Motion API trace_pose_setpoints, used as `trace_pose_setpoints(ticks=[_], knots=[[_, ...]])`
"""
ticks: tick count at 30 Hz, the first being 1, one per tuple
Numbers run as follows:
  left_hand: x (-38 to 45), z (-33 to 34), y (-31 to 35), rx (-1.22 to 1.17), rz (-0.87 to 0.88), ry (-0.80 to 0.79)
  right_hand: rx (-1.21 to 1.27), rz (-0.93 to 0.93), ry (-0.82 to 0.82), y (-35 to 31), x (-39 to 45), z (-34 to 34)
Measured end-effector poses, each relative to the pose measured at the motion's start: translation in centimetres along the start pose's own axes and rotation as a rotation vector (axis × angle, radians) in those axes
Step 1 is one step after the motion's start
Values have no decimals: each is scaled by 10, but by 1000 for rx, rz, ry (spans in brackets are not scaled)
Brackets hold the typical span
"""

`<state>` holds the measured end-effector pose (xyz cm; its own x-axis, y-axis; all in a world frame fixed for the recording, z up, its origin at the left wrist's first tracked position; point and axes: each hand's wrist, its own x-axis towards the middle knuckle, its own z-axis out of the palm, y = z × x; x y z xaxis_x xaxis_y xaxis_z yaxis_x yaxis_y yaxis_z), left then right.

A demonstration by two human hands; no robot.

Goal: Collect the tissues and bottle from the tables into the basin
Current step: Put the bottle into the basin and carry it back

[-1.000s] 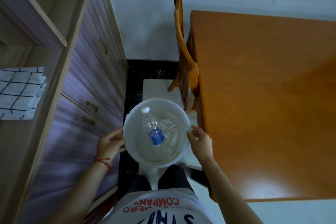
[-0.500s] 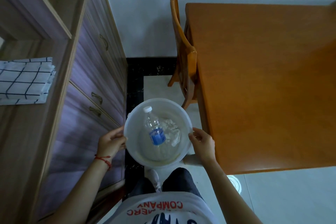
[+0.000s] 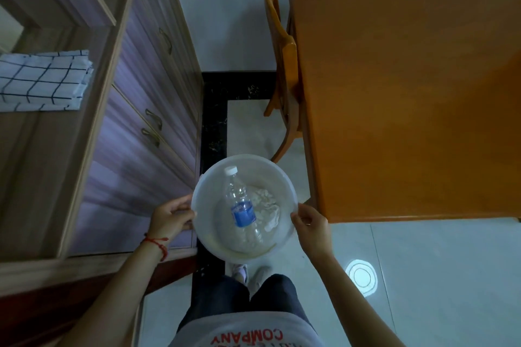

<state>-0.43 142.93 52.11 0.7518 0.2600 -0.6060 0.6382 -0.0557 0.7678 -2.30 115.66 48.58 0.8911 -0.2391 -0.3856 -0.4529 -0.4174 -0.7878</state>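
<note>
Collection looks done: bottle and tissues lie inside basin. Left hand and right hand clamped on opposite rims, basin carried over floor, left of bare orange surface. Next: keep basin level, set down steadily.

pale tiled floor between purple cabinet and orange table.

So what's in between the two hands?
The head view shows the white basin between the left hand and the right hand, each gripping its rim. Inside lie the bottle and the crumpled tissues.
</note>
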Motion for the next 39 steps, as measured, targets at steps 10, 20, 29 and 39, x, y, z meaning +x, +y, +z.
trace_pose_setpoints(ticks=[10,20,29,39], knots=[[-33,3,-36,136,-6,-84,-5,80,53,40,-67,-3],[-45,14,-49,219,7,-305,122,263,275,75,-143,3],[-70,74,-57,400,102,-504,242,399,508,113,-211,-25],[-134,216,-65,578,187,-740,402,545,800,176,-272,-107]])
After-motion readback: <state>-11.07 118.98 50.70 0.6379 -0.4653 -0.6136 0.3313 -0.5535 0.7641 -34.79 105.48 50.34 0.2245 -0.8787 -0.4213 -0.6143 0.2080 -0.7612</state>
